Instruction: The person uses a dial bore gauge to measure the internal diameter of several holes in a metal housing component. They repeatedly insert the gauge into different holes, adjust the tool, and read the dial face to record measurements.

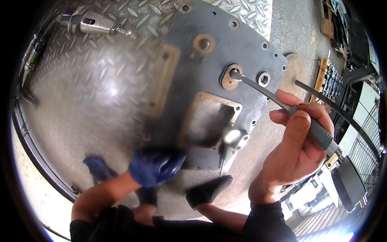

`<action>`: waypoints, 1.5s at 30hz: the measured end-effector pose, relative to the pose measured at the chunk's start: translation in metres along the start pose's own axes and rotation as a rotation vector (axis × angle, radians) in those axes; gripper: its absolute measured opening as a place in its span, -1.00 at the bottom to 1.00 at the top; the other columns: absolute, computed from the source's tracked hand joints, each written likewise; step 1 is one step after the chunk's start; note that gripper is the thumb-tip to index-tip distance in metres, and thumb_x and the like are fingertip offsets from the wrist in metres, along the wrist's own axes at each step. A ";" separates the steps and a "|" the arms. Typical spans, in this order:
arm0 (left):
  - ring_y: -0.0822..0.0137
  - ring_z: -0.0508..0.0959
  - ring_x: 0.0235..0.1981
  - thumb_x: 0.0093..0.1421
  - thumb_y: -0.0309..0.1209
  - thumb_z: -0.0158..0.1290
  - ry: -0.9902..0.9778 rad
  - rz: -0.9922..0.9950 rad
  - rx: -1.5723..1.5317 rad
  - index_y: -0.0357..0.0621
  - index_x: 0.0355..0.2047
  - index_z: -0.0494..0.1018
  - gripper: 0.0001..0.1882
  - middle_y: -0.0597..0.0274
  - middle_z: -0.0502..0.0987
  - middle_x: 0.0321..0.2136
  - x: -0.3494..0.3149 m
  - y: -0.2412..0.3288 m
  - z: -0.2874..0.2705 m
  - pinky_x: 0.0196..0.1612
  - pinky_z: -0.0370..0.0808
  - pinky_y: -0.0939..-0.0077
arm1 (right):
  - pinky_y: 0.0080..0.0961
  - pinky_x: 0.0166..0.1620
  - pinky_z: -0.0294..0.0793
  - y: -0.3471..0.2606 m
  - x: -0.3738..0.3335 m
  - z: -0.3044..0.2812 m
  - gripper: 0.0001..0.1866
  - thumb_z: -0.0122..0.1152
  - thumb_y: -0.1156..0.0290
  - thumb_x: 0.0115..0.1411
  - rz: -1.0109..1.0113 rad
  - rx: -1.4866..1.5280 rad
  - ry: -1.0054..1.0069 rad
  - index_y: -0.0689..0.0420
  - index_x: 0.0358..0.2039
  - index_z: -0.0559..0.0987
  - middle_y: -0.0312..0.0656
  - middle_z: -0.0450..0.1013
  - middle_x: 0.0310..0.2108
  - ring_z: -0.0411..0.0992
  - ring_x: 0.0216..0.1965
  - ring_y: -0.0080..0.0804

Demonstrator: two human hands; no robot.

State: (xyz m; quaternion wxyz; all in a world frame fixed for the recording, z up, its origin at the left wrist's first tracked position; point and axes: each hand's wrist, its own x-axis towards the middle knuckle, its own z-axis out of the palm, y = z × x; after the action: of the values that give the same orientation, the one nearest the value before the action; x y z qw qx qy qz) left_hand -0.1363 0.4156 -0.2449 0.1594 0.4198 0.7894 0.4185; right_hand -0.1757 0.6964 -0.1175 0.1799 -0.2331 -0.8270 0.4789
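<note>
A large dark grey metal plate (181,76) with raised bosses, holes and a rectangular opening lies in front of me. My right hand (296,141), bare, is closed round a slim grey-handled tool (266,92) with a long tapered shaft. The tool slants down to the left, and its tip is at the hole in an oval brownish boss (230,82). Small bright bits show at that hole. My left hand (157,166) wears a blue glove and is at the plate's near edge, below the rectangular opening. Its fingers are blurred, so their grip is unclear.
Silver tread plate (137,20) lies under the work. A tapered metal tool holder (94,24) is at the far left. A black hose-like bar (334,105) crosses the right side beside a round disc (293,72). Dark shoes (209,189) show near the plate.
</note>
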 end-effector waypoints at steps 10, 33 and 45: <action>0.33 0.63 -0.25 0.14 -0.25 0.32 -0.129 0.008 0.102 0.21 -0.04 0.72 -0.66 0.40 0.65 -0.19 -0.011 -0.001 -0.002 -0.30 0.60 0.41 | -0.57 -0.18 0.58 0.004 0.002 -0.003 -0.65 0.10 0.19 0.53 -0.047 -0.199 -0.041 0.30 -0.04 0.50 0.14 0.66 -0.18 0.57 -0.37 -0.48; 0.28 0.59 -0.48 0.01 -0.39 0.32 -0.030 0.134 0.165 0.08 -0.08 0.72 -0.61 0.37 0.66 -0.32 -0.004 0.000 0.001 -0.45 0.55 0.34 | -0.66 -0.23 0.66 0.007 0.009 0.006 -0.60 0.04 0.20 0.56 -0.139 -0.291 0.062 0.36 -0.09 0.60 0.14 0.68 -0.21 0.64 -0.44 -0.50; 0.06 0.53 0.02 0.19 -0.05 0.14 -0.185 0.051 0.259 0.19 0.23 0.50 -0.42 0.25 0.53 0.05 -0.042 -0.009 0.019 0.01 0.51 0.07 | -0.61 -0.24 0.69 0.015 0.012 0.014 -0.71 0.27 0.30 0.45 -0.204 -0.131 0.106 0.32 -0.10 0.65 0.02 0.70 -0.28 0.65 -0.40 -0.52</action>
State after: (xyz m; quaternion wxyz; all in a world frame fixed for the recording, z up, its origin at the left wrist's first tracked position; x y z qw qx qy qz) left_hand -0.1049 0.3898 -0.2678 0.1655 0.4934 0.8078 0.2768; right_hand -0.1897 0.7000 -0.1366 0.2555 -0.1837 -0.8653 0.3901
